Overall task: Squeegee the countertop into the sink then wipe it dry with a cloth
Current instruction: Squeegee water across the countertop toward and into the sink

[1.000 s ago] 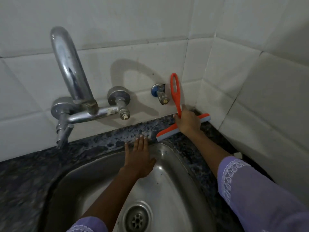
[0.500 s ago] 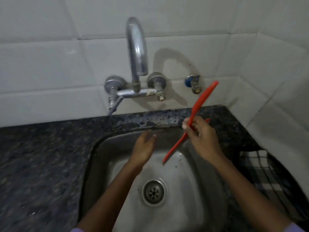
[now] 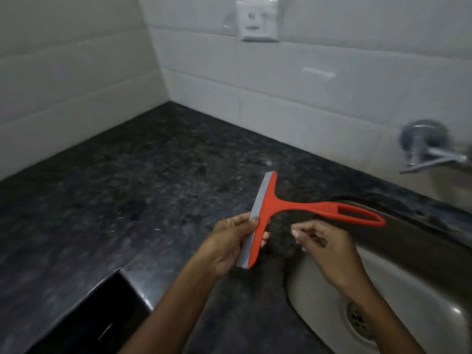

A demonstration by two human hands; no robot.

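Closest to the camera, the steel sink (image 3: 398, 297) sits low on the right, and its round drain (image 3: 358, 321) shows at the bottom of the bowl. Left of the sink, at the front edge of the dark speckled bench (image 3: 132, 190), there is a black square gap (image 3: 102, 318). Two bare arms reach up from the bottom, one on each side of the sink's left rim. The left hand (image 3: 229, 246) is just left of the sink, above the bench. Its thumb and fingers pinch the lower half of the blade of the red squeegee (image 3: 270, 208). The squeegee is held up in the air, not touching the bench. Its grey rubber edge faces left, and its looped handle points right, over the far rim of the sink. The right hand (image 3: 324, 249) is over the sink's left rim, just under the handle. Its fingers are loosely curled and hold nothing. Nothing lies on the bench left of the sink. Behind the sink, a blurry metal tap (image 3: 429, 146) sticks out of the white tiled wall (image 3: 306, 88). Farther left and higher on that wall is a white switch plate (image 3: 258, 19).
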